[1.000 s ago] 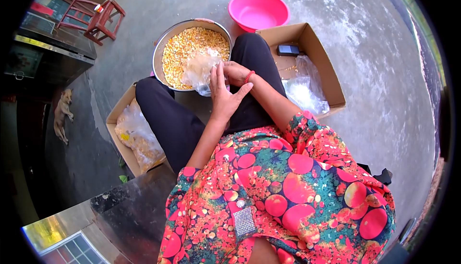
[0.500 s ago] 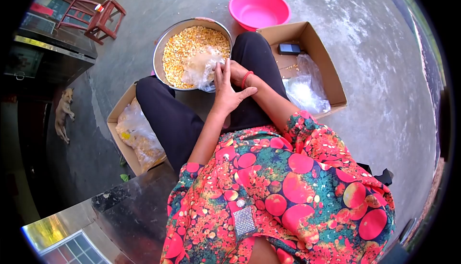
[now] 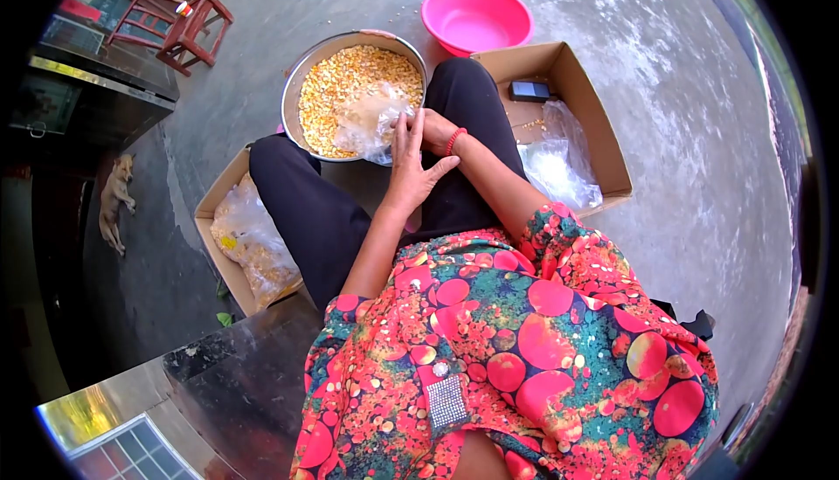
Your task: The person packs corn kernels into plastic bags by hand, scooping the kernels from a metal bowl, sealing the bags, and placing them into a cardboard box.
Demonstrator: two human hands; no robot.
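Both hands meet at a clear plastic bag (image 3: 369, 124) over the near right part of a round metal basin (image 3: 293, 104) filled with yellow corn kernels (image 3: 350, 78). My left hand (image 3: 409, 170) lies against the bag's edge, its fingers close together and its thumb spread to the right; its fingertips are partly lost against the bag. Just behind it, my right hand (image 3: 434, 131), with a red bracelet at the wrist, is closed on the gathered edge of the bag. Its fingertips are hidden behind my left hand.
A pink basin (image 3: 476, 17) stands beyond my knees. The right cardboard box (image 3: 594, 122) holds a dark device (image 3: 530, 91) and plastic bags (image 3: 559, 165). Another box (image 3: 229, 269) at left holds a filled bag (image 3: 253, 240). A dog (image 3: 116, 205) and a red wooden chair (image 3: 185, 36) are farther left.
The hands stay at the bag with only slight shifts of the fingers. The bag's crumpled shape has changed a little over the kernels.
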